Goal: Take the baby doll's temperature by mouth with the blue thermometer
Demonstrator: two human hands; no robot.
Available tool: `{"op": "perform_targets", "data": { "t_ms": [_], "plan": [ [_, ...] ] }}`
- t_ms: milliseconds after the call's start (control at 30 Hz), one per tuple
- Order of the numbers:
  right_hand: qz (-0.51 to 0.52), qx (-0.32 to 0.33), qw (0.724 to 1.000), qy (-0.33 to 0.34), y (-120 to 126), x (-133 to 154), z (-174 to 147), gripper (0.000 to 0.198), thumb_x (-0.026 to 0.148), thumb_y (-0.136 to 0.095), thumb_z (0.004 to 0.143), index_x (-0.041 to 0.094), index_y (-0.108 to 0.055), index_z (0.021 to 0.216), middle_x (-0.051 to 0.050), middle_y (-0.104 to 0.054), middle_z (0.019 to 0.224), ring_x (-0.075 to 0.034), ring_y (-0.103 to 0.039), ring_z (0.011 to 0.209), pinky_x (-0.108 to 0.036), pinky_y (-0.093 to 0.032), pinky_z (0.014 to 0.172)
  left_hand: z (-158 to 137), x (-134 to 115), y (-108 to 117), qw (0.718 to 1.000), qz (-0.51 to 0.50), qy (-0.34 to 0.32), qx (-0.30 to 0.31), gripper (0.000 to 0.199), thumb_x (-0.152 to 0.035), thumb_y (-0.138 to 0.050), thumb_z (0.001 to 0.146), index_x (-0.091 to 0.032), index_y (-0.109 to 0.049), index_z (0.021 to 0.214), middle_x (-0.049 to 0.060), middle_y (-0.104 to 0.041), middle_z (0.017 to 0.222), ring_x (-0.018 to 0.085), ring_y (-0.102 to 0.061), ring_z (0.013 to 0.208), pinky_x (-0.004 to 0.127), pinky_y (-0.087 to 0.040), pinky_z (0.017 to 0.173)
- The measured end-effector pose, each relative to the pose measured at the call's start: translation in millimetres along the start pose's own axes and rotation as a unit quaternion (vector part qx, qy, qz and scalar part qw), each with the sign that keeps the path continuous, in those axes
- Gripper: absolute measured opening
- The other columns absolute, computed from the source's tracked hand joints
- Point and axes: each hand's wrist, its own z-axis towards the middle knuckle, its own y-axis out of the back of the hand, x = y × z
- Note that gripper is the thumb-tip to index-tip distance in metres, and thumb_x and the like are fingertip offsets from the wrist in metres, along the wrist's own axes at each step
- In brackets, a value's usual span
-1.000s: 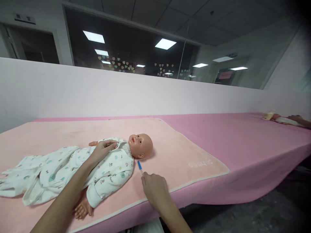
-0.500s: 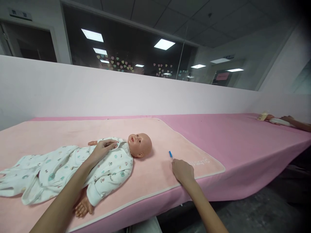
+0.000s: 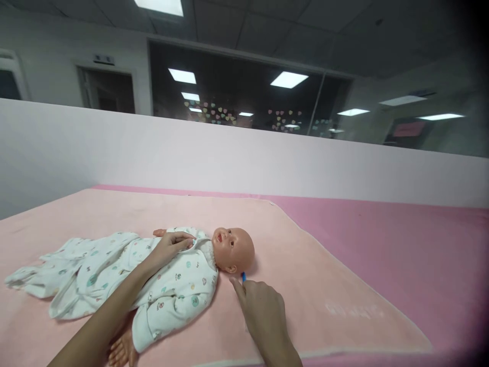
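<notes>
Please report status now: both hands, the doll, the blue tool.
Left hand flat on doll chest. Right hand shut on blue tool, tip beside doll's ear. Nothing between.

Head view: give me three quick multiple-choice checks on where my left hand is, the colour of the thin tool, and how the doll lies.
1. Where does the left hand rest?
A. on the doll's chest
B. on the bare table
C. on the wall

2. What colour is the tip of the thin tool showing at the right hand?
A. red
B. blue
C. green

3. How does the doll lie?
A. face down
B. sitting up
C. on its back

Answers: 1 A, the fingers lie on the white printed romper below the collar. 2 B, a blue tip shows above the fingers, beside the doll's head. 3 C, the face points up from the pale pink blanket.
</notes>
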Motion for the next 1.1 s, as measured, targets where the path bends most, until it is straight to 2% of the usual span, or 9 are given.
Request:
{"op": "perform_targets", "data": {
  "t_ms": [100,167,267,333,467,633,767,933,1100],
  "plan": [
    [0.070,-0.039,0.995,0.055,18,29,32,0.041,0.038,-0.026,0.089,0.022,-0.062,0.078,-0.005,-0.066,0.073,-0.018,-0.061,0.063,-0.027,-0.033,0.049,2,3,-1,0.999,-0.036,-0.013,-0.023,0.033,-0.042,-0.061,0.068,-0.015,-0.065,0.086,0.002,-0.064,0.073,0.013,-0.055,0.072,0.022,-0.040,0.067],
    [0.090,-0.072,0.987,0.112,19,54,51,0.029,0.035,-0.035,0.087,0.022,-0.060,0.082,-0.004,-0.066,0.081,-0.019,-0.061,0.072,-0.028,-0.037,0.055,3,3,-2,0.998,-0.050,-0.021,-0.041,0.033,-0.041,-0.062,0.069,-0.014,-0.066,0.087,0.004,-0.065,0.076,0.013,-0.055,0.073,0.023,-0.040,0.068],
    [0.094,-0.093,0.972,0.192,6,86,68,0.021,0.022,-0.038,0.085,0.018,-0.058,0.085,-0.005,-0.065,0.085,-0.019,-0.060,0.075,-0.030,-0.038,0.060,4,4,-2,0.995,-0.068,-0.033,-0.057,0.034,-0.040,-0.063,0.068,-0.013,-0.067,0.089,0.005,-0.065,0.076,0.013,-0.056,0.071,0.024,-0.041,0.067],
    [0.096,-0.098,0.970,0.201,-8,96,73,0.022,0.016,-0.036,0.083,0.016,-0.058,0.087,-0.006,-0.064,0.086,-0.018,-0.060,0.069,-0.030,-0.036,0.055,5,5,-3,0.994,-0.080,-0.042,-0.064,0.034,-0.040,-0.063,0.069,-0.012,-0.067,0.089,0.005,-0.065,0.073,0.013,-0.055,0.068,0.023,-0.041,0.065],
    [0.140,-0.173,0.957,0.187,-30,94,72,0.021,0.016,-0.036,0.082,0.019,-0.056,0.084,-0.002,-0.061,0.080,-0.015,-0.057,0.065,-0.028,-0.031,0.051,7,7,-4,0.992,-0.099,-0.055,-0.054,0.032,-0.037,-0.063,0.069,-0.013,-0.068,0.088,0.004,-0.063,0.066,0.012,-0.054,0.065,0.023,-0.041,0.062],
    [0.126,-0.290,0.924,0.215,-41,84,67,0.018,0.013,-0.038,0.078,0.019,-0.054,0.079,-0.001,-0.056,0.075,-0.012,-0.051,0.063,-0.025,-0.027,0.049,7,7,-6,0.993,-0.083,-0.051,-0.068,0.030,-0.038,-0.063,0.068,-0.013,-0.067,0.085,0.004,-0.064,0.066,0.014,-0.057,0.067,0.025,-0.043,0.065],
    [0.119,-0.304,0.923,0.203,-46,82,67,0.017,0.011,-0.038,0.073,0.018,-0.053,0.075,-0.001,-0.054,0.070,-0.011,-0.046,0.058,-0.025,-0.022,0.046,4,5,-7,0.993,-0.090,-0.050,-0.059,0.029,-0.036,-0.063,0.068,-0.014,-0.065,0.086,0.005,-0.065,0.069,0.014,-0.059,0.069,0.025,-0.045,0.067],
    [0.169,-0.295,0.921,0.192,-49,78,65,0.014,0.006,-0.036,0.064,0.019,-0.043,0.067,0.000,-0.047,0.065,-0.011,-0.040,0.055,-0.026,-0.023,0.049,3,5,-10,0.995,-0.051,-0.064,-0.055,0.026,-0.036,-0.060,0.070,-0.013,-0.067,0.081,0.005,-0.064,0.069,0.014,-0.056,0.066,0.024,-0.043,0.062],
    [0.188,-0.360,0.877,0.256,-54,71,66,0.016,0.004,-0.037,0.063,0.020,-0.039,0.063,0.002,-0.042,0.060,-0.011,-0.038,0.052,-0.026,-0.025,0.049,3,8,-15,0.994,0.026,-0.087,-0.064,0.024,-0.035,-0.057,0.073,-0.015,-0.068,0.080,0.004,-0.064,0.071,0.013,-0.052,0.063,0.024,-0.038,0.060]
  ]
}}
